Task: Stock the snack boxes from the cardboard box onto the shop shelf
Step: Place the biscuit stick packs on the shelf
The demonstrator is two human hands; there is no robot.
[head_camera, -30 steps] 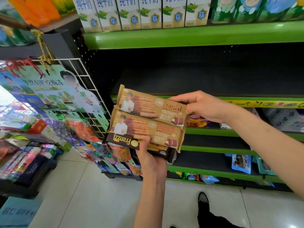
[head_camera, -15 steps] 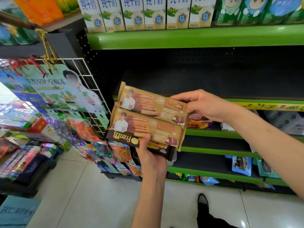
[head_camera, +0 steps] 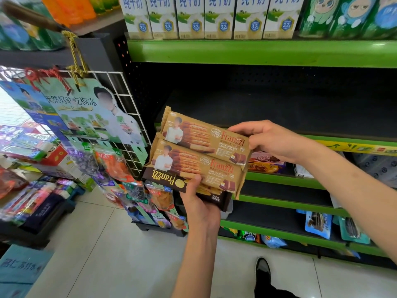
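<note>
**Three snack packs held in front of the bare shelf**

Three packs sit slightly higher in the view than a second ago, and the milk cartons on the top green shelf show more fully; the grip on the packs looks unchanged.

The left hand comes up from below with the palm under the stack. Its thumb lies over the front of the dark brown pack and reaches the lower edge of the lower tan pack; the other fingers are hidden behind the stack, so their curl cannot be told, though the hand plainly supports and grips the packs.

The right hand reaches in from the right, forearm stretched across the view. Its fingers are curled round the right end of the upper tan pack, thumb below and fingers on top (a pinch at the sealed end).

All three packs lie lengthwise and overlap like stairs, the upper tan one furthest back. They hang in the air just before the front edge of the dark middle shelf, not resting on it. A wire rack hung with snack bags stands to the left.
</note>
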